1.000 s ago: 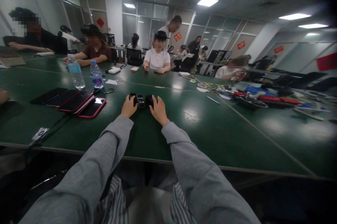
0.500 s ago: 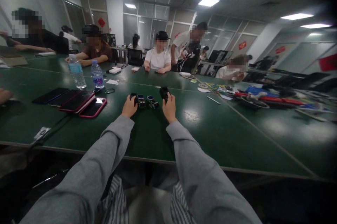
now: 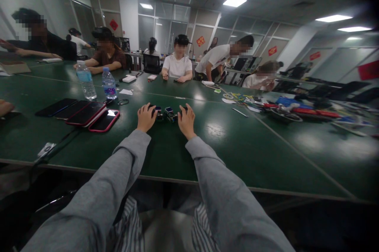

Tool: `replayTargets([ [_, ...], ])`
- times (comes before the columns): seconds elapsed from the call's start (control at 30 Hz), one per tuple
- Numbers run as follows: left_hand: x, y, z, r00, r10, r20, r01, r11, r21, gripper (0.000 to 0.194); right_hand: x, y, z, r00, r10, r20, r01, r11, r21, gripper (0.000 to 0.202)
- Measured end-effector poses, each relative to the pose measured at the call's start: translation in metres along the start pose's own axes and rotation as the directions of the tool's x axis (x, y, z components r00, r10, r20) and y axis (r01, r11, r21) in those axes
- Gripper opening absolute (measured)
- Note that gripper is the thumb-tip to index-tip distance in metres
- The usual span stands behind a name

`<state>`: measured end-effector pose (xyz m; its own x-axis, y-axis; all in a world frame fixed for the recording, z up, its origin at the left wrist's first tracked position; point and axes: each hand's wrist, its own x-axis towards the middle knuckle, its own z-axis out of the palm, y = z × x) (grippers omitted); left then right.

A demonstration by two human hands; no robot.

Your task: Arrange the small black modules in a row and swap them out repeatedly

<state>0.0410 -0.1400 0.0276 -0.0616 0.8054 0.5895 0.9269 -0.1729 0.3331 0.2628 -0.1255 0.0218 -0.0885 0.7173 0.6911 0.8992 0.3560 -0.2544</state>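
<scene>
My left hand [image 3: 146, 118] is over the table with its fingers bent around a small black block [image 3: 152, 108], mostly hidden behind them. My right hand [image 3: 186, 121] curls its spaced fingers over another black block [image 3: 184, 107]; only dark bits show between the fingers. Between the hands lie two small circuit boards with little screens: the left board [image 3: 159, 114] is near my left thumb, and the right board [image 3: 170, 114] sits slightly tilted beside my right thumb. What exactly the black blocks are cannot be made out.
Phones [image 3: 85, 113] lie to the left, with two water bottles [image 3: 109, 84] behind them. A pen [image 3: 239, 112] lies on the right, before a pile of cables and tools [image 3: 296, 110]. Several people sit around the green table [image 3: 237, 157]; one person [image 3: 217, 58] bends forward behind it.
My right hand has lowered and turned palm-down, its black block now mostly covered. My left fingers have shifted up over their block. The standing person behind has bent further to the right.
</scene>
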Motion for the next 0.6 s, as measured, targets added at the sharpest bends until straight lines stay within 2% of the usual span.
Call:
replayTargets([
  [0.17, -0.003, 0.012, -0.012, 0.988, 0.117, 0.100, -0.114, 0.993, -0.030, 0.035, -0.007, -0.011, 0.005, 0.973, -0.148, 0.177, 0.140, 0.988, 0.059, 0.045],
  [0.3, -0.004, 0.013, -0.013, 0.983, 0.138, 0.125, -0.138, 0.990, -0.011, 0.033, -0.009, -0.007, 0.011, 0.938, -0.167, 0.303, 0.150, 0.985, 0.080, 0.044],
  [0.6, -0.003, 0.008, -0.007, 0.975, 0.172, 0.138, -0.170, 0.985, -0.027, 0.032, -0.008, -0.008, 0.008, 0.943, -0.142, 0.301, 0.139, 0.990, 0.032, 0.040],
])
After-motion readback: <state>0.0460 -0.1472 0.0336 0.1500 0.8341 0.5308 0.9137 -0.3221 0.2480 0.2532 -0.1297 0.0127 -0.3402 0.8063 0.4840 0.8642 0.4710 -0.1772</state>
